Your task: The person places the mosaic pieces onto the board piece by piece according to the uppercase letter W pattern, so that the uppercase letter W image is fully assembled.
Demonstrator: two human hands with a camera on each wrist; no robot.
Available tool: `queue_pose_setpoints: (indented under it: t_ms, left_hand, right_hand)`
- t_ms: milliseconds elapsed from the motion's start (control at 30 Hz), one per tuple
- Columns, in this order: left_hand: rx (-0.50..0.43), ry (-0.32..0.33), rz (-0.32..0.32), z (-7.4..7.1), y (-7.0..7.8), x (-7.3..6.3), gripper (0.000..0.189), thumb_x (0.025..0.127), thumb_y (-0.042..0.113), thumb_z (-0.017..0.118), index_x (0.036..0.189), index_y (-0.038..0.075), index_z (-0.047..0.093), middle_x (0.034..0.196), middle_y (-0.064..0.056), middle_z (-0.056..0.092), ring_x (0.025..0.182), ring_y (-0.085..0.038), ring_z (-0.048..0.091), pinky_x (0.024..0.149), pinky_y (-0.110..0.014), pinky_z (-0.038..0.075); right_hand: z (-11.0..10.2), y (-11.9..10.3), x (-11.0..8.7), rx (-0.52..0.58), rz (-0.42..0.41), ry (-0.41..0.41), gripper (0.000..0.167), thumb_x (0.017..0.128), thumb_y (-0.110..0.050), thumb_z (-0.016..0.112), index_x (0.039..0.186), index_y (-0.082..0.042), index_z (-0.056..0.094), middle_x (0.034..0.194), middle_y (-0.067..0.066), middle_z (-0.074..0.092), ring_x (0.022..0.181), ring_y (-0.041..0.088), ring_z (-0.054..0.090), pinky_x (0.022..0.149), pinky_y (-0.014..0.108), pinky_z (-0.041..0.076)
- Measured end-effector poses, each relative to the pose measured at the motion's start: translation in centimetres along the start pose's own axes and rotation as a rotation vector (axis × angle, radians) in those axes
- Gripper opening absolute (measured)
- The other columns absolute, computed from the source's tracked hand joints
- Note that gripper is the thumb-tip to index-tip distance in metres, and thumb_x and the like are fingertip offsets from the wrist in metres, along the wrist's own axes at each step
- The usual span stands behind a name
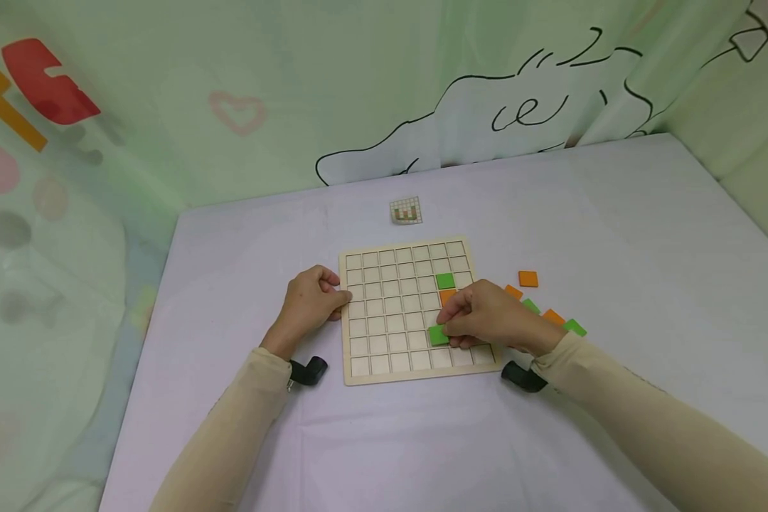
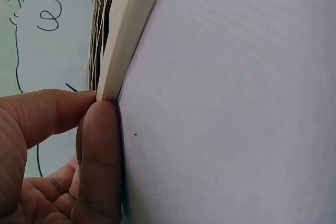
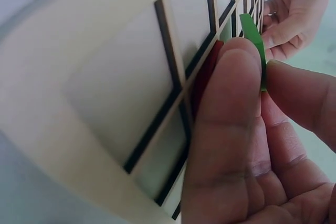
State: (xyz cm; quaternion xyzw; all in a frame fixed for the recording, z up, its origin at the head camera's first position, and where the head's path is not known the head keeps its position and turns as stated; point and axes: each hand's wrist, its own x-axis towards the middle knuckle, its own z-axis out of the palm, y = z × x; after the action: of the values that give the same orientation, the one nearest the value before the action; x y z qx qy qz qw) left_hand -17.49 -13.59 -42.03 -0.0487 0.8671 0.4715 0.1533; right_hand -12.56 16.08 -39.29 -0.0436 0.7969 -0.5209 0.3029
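Observation:
A wooden grid board (image 1: 392,324) lies on the table. My left hand (image 1: 311,300) pinches its left edge between thumb and finger; in the left wrist view, the fingertips meet at the board's rim (image 2: 119,51). Over the lower right part of the grid, my right hand (image 1: 486,318) pinches a green square tile (image 1: 438,335), which is tilted off the board in the right wrist view. Another green tile (image 1: 444,281) sits in a cell above, with an orange tile (image 1: 447,296) just below it. A red-looking tile (image 3: 206,80) shows behind the right fingers.
Right of the board lie several loose tiles, among them an orange one (image 1: 528,279) and a green one (image 1: 575,327), some partly behind the right hand. A small card with a grid picture (image 1: 406,210) lies beyond the board. A printed curtain (image 1: 243,85) hangs behind the table.

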Motion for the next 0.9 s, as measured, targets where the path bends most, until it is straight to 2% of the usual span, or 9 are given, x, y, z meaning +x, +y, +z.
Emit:
queue_pose_setpoints:
  t_ms: [400,900]
  left_hand:
    - [0.000,0.001,0.003,-0.03,-0.02,0.02,0.027,0.092,0.007,0.078,0.112,0.001,0.061,0.091,-0.009,0.058,0.064,-0.013,0.067,0.060,-0.023,0.061]
    - [-0.005,0.000,-0.006,0.01,0.11,0.02,0.028,0.091,0.006,0.078,0.113,0.000,0.060,0.091,-0.009,0.058,0.067,-0.013,0.067,0.062,-0.024,0.062]
  right_hand:
    - [0.22,-0.12,0.01,-0.056,0.003,0.022,0.009,0.090,-0.003,0.071,0.096,0.004,0.072,0.076,0.008,0.070,0.069,0.018,0.065,0.067,0.028,0.062]
    - [0.32,-0.10,-0.03,-0.062,0.005,0.024,0.007,0.091,-0.004,0.072,0.094,0.003,0.071,0.075,0.007,0.069,0.068,0.018,0.065,0.065,0.027,0.061]
